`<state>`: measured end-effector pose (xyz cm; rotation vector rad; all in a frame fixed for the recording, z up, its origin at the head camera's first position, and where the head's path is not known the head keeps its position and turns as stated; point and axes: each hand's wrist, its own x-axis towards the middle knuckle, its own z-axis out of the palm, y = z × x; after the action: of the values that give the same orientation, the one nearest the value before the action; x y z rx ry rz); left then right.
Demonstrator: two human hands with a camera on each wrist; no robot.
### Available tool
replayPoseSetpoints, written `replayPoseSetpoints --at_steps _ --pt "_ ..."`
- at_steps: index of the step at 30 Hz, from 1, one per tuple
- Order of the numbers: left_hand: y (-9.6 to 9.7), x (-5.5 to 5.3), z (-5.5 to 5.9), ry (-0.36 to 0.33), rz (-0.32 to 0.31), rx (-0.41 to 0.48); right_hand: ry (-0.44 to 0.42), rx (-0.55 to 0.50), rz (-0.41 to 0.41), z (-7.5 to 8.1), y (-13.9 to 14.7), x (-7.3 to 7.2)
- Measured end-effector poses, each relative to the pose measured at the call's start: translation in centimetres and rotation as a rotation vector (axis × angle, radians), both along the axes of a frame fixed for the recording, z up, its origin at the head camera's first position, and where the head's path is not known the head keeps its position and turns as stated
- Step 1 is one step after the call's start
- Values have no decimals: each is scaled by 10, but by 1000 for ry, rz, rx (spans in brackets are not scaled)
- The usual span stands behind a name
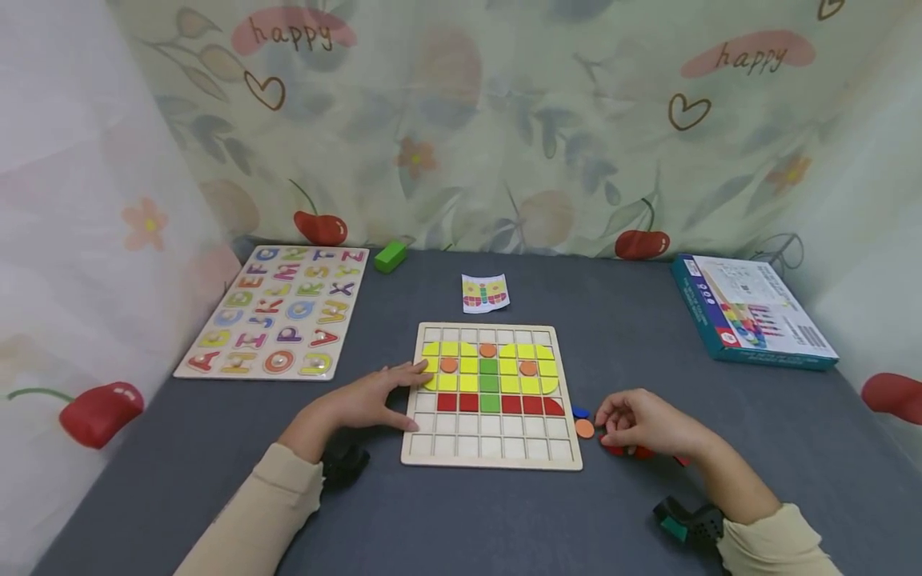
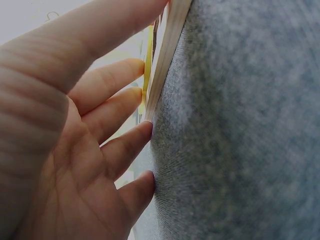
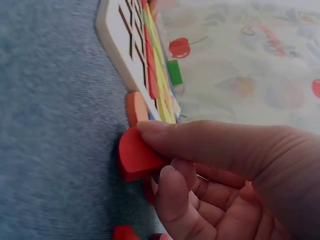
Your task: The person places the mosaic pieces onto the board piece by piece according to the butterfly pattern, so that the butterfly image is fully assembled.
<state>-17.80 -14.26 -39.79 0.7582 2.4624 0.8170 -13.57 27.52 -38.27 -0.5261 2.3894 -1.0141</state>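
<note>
A wooden grid board [image 1: 497, 462] lies on the dark cloth, with yellow, orange, green and red flat pieces set in its cells. My left hand [image 1: 367, 398] rests on its left edge, fingers spread, fingertips touching the rim and a yellow piece [image 1: 430, 382]. Right of the board, my right hand [image 1: 651, 424] pinches a red piece with a rounded side [image 3: 137, 155] between thumb and fingers. More red pieces [image 3: 125, 232] lie under that hand, partly hidden. An orange disc [image 1: 585, 429] and a blue piece [image 1: 580, 413] sit between the board and my right hand.
Behind the board lies a small picture card [image 1: 486, 294] with a butterfly pattern. An alphabet puzzle board [image 1: 291, 276] is at the left, a green block [image 1: 390, 257] at the back, and a teal-edged box [image 1: 763, 308] at the right. Printed curtains [image 1: 490, 160] enclose the table.
</note>
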Motion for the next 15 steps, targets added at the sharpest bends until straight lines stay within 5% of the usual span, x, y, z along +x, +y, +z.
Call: replayPoseSetpoints --at_steps 8,15 --pt "1 0 0 -1 -1 -1 -13 -19 22 12 -1 -8" --pt "0 -1 -1 0 -2 -3 -30 -74 6 17 -31 -21"
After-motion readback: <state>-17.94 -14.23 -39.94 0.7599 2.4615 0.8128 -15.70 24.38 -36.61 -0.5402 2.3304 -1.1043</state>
